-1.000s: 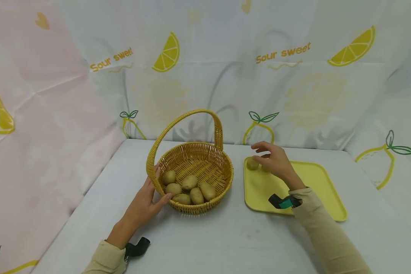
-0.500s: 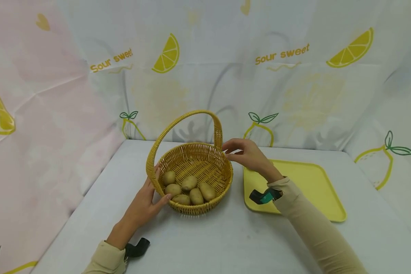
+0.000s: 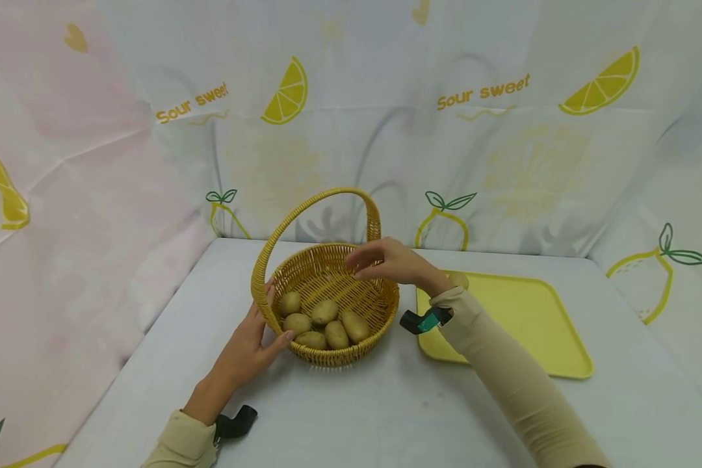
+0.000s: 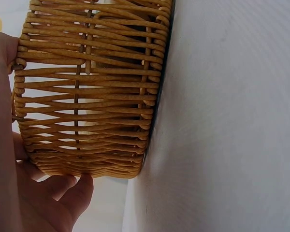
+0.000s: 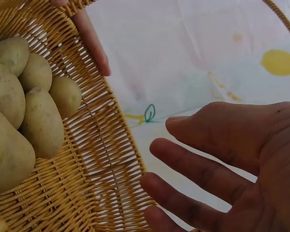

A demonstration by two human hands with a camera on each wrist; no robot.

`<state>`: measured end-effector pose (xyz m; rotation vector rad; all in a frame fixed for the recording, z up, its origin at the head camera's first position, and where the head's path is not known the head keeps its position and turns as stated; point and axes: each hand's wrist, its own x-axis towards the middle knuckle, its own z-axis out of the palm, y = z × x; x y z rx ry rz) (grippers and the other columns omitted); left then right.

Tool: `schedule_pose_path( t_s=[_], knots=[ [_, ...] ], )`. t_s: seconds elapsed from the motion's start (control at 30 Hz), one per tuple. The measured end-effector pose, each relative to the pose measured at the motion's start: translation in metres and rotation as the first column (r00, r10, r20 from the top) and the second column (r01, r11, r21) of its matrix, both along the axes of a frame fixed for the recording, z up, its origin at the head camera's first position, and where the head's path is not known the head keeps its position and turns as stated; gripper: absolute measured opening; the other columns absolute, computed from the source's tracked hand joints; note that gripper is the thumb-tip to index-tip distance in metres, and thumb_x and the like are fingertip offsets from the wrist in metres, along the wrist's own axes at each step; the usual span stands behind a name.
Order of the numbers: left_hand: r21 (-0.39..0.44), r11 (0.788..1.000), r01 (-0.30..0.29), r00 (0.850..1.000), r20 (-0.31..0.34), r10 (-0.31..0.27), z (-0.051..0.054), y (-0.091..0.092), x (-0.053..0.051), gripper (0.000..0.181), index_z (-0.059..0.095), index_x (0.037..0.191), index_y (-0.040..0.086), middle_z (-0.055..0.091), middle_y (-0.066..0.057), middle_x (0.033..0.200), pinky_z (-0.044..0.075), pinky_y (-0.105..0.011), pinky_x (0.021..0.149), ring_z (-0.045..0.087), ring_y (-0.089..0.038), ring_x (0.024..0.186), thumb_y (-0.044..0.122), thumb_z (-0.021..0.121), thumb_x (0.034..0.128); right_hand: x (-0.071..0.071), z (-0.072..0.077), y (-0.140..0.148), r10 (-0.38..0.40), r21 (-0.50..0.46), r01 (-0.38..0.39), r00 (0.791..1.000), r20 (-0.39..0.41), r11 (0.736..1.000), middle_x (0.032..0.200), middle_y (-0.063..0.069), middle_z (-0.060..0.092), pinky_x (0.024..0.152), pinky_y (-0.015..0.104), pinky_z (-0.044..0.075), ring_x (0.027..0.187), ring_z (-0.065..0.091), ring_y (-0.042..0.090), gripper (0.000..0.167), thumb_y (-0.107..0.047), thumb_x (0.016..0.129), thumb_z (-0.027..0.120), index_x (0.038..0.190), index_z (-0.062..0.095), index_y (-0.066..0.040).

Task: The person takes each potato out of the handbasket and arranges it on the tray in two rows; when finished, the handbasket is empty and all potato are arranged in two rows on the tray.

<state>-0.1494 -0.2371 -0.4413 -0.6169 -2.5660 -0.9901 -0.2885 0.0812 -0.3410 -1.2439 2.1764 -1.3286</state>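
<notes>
My left hand [image 3: 242, 351] holds the near left side of the woven wicker basket [image 3: 386, 312], its thumb at the rim. In the left wrist view, fingers [image 4: 77, 193] rest against the basket's outer wall [image 4: 87, 106]. Several potatoes [image 3: 324, 312] lie together in the near left part of the basket. Over the basket's right side hovers my right hand [image 3: 389, 260]. The right wrist view shows this hand [image 5: 222, 169] with fingers spread loosely, holding nothing, beside the potatoes [image 5: 41, 123].
A yellow tray [image 3: 503, 325] lies right of the basket. One potato [image 3: 458, 280] shows at its far left corner, partly behind my right wrist. The basket's tall arched handle [image 3: 304, 205] rises above the bowl. A patterned cloth backdrop [image 3: 351, 149] stands behind the table.
My right hand has moved left from the potatoes at the tray's far left corner to above the basket, carrying nothing visible. The left hand and basket have stayed put.
</notes>
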Motion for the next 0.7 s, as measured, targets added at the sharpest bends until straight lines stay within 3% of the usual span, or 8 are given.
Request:
schedule_pose_path(
  t_s=[0.13, 0.27, 0.5, 0.7],
  knots=[
    [0.002, 1.000, 0.002, 1.000, 0.000, -0.002, 0.000, -0.001, -0.001, 0.091, 0.015, 0.164, -0.005, 0.012, -0.015, 0.172, 0.027, -0.050, 0.118, 0.018, -0.033, 0.155, 0.029, 0.071, 0.0994, -0.005, -0.001, -0.012, 0.092, 0.030, -0.094, 0.995, 0.050, 0.995, 0.128, 0.021, 0.069, 0.097, 0.037, 0.053, 0.116, 0.066, 0.035, 0.033, 0.002, 0.097, 0.070, 0.130, 0.068, 0.006],
    [0.006, 1.000, 0.004, 1.000, -0.001, -0.004, -0.001, -0.001, -0.002, 0.092, 0.015, 0.164, -0.004, 0.012, -0.014, 0.172, 0.026, -0.051, 0.118, 0.018, -0.033, 0.155, 0.029, 0.071, 0.0994, -0.009, -0.003, -0.023, 0.138, 0.088, -0.144, 0.988, 0.070, 0.986, 0.131, 0.019, 0.068, 0.097, 0.037, 0.053, 0.117, 0.067, 0.023, 0.036, -0.002, 0.097, 0.072, 0.132, 0.068, 0.004],
    [0.005, 1.000, 0.005, 1.000, 0.009, -0.005, -0.002, 0.001, -0.001, 0.092, 0.014, 0.164, -0.004, 0.011, -0.014, 0.173, 0.029, -0.058, 0.116, 0.018, -0.033, 0.155, 0.029, 0.071, 0.0993, -0.012, -0.012, -0.039, 0.175, 0.092, -0.191, 0.971, 0.161, 0.977, 0.135, 0.018, 0.065, 0.097, 0.038, 0.053, 0.125, 0.060, 0.042, 0.038, 0.002, 0.096, 0.071, 0.134, 0.066, 0.005],
    [-0.002, 1.000, 0.002, 1.000, -0.006, -0.002, -0.002, -0.001, -0.001, 0.092, 0.014, 0.164, -0.004, 0.012, -0.015, 0.172, 0.026, -0.046, 0.119, 0.019, -0.033, 0.155, 0.028, 0.071, 0.0992, -0.018, -0.018, -0.055, 0.245, 0.084, -0.262, 0.955, 0.167, 0.962, 0.136, 0.021, 0.064, 0.097, 0.037, 0.053, 0.126, 0.058, 0.048, 0.039, 0.009, 0.093, 0.066, 0.132, 0.065, 0.009]
  ],
)
